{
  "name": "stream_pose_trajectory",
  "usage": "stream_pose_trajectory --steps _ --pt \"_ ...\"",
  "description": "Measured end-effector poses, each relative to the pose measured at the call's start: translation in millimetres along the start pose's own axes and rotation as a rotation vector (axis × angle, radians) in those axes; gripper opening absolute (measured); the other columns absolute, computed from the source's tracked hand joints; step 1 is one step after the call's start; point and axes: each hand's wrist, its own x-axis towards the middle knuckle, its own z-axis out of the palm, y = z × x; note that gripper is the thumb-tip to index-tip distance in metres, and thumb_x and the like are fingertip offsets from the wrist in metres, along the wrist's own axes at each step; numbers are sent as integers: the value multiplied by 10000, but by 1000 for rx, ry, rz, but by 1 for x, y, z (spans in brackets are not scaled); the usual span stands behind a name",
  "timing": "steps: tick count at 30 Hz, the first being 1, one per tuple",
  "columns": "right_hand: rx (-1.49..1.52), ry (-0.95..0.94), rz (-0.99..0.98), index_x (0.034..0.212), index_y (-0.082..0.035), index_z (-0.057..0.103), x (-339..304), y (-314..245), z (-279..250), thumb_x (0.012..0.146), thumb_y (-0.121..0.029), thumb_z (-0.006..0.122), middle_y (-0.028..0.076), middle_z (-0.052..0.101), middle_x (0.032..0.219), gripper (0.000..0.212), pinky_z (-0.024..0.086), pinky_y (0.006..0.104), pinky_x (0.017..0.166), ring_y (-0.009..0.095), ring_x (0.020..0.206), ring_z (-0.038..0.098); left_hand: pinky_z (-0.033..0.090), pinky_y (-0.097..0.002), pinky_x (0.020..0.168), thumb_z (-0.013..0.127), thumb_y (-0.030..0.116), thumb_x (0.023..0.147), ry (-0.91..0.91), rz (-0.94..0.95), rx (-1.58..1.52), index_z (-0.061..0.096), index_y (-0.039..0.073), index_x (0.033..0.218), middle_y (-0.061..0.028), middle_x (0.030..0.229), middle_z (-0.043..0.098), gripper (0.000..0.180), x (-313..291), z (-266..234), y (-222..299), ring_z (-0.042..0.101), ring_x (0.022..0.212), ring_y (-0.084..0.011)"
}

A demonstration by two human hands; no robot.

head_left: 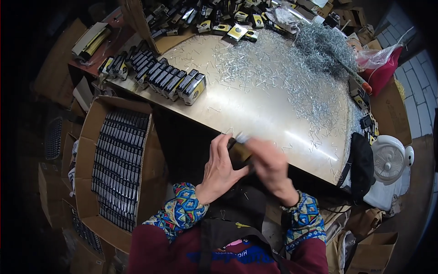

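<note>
My left hand (218,171) is at the near edge of the table, its fingers and thumb closed around a small black and yellow box (242,151). Close against the box from the right is my right hand (269,162), blurred by motion, so its fingers cannot be made out. A silvery-white bit (242,137) shows at the box's upper end by the right fingertips; what it is stays unclear. Beyond both hands, loose bent metal wire pieces (255,68) lie strewn over the pale tabletop (228,102), with a denser heap (324,50) at the far right.
Rows of upright black and yellow boxes (173,82) line the table's left edge. A pile of similar boxes (214,23) covers the back. At left stands an open carton (86,160) packed with dark boxes. A white fan (388,160) and a red bag (383,71) are at right.
</note>
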Motion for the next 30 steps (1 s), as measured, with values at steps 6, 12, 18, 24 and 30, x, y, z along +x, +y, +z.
stream_pose_trajectory --steps 6,12,18,24,30 --pt "-311 270 5 1177 -9 638 20 65 -31 829 98 615 152 651 1187 366 549 327 796 274 984 666 484 -297 727 737 136 813 -2 6 -80 488 12 1281 -124 1117 539 545 20 -9 -17 557 982 -224" --pt "119 233 66 1261 -29 590 37 35 9 844 84 641 117 609 1284 434 553 257 769 157 1006 646 471 -372 887 647 115 892 101 129 -267 538 -17 1265 -167 1125 605 411 80 6 -20 590 1020 -321" --pt "-616 123 166 1233 -34 589 19 112 -38 914 -115 605 226 525 1279 330 388 466 1031 407 1195 467 436 -419 888 684 111 813 146 330 488 564 -30 1188 -167 1073 574 418 117 -60 -38 535 993 -333" --pt "-595 6 250 1214 -55 600 19 158 -64 929 -149 580 159 527 1298 301 380 471 1026 400 1214 434 465 -428 864 650 246 871 -35 405 584 578 -21 1069 -189 1030 608 340 244 -73 -58 552 1011 -355" --pt "-329 -7 153 1251 -48 587 32 149 -48 911 -111 614 191 549 1322 347 396 435 1055 407 1248 489 471 -502 904 720 385 818 -114 114 738 464 -8 1213 -211 1110 608 613 375 3 -85 529 1126 -389"
